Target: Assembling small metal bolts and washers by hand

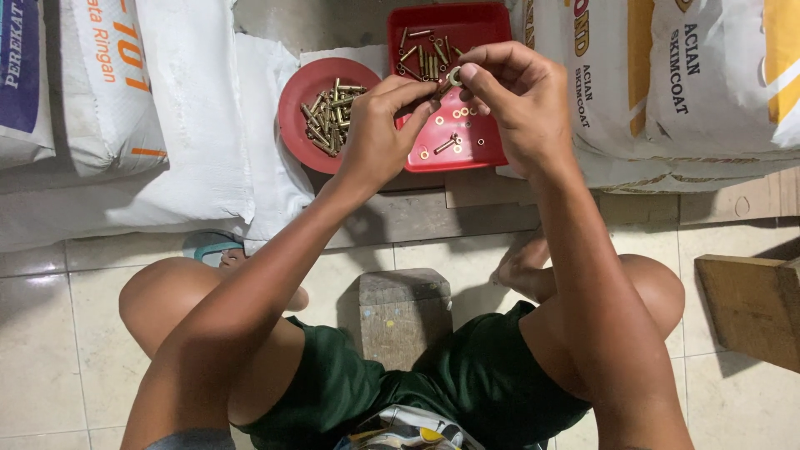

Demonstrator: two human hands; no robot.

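Hands meet above a red rectangular tray (483,154), the left hand (379,133) pinching the lower end of a small brass-coloured bolt (442,89) between thumb and forefinger while the right hand (512,96) closes its fingertips on a pale ring-shaped washer (454,77) at the bolt's upper end. Both hands are clenched in a fine grip, and the two small parts touch between the fingertips, held just over the tray's middle. Beneath them, the tray holds a cluster of loose bolts (425,54) toward its far end and scattered washers (442,125) nearer the person. Just beside the tray, to its left, a round red dish (293,96) carries a heap of more bolts (329,117). Both containers rest on a low ledge among large white sacks (167,108) with printed lettering, stacked on either side. Nearer the camera, the person sits with bare knees spread, in dark green shorts (467,375), astride a small worn wooden block (404,312) on a pale tiled floor (50,333). A wooden board (754,304) lies at the right edge.
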